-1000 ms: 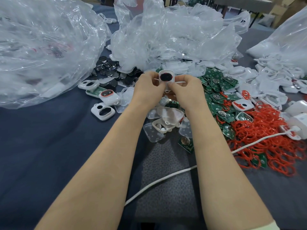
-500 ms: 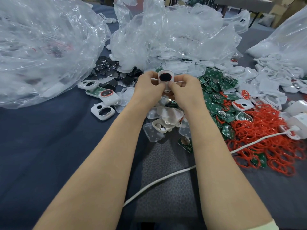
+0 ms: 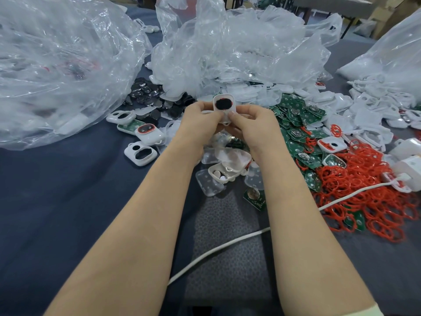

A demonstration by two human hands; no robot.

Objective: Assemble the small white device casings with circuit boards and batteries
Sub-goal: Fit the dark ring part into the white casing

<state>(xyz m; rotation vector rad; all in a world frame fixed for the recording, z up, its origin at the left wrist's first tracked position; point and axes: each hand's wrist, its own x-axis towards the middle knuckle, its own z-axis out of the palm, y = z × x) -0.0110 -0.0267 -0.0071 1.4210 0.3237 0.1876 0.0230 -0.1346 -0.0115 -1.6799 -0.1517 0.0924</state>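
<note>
1. The left hand (image 3: 200, 124) and right hand (image 3: 255, 126) meet above the dark blue table (image 3: 57, 201). Both pinch one white casing (image 3: 224, 106), thumbs on its near face and fingers curled behind.
2. The casing is held upright off the table, over the heap of parts. Its dark oval opening with a thin red rim faces me.
3. A pile of green circuit boards (image 3: 293, 124) lies just right of the hands, with a tangle of red rings (image 3: 364, 190) further right.
4. To the left on the table, an empty casing shell (image 3: 140, 153) lies flat, and black parts (image 3: 150, 96) lie beyond it.
5. Crumpled clear plastic bags (image 3: 239, 46) are heaped behind.
6. A white cable (image 3: 227, 245) crosses the table under the right forearm.
</note>
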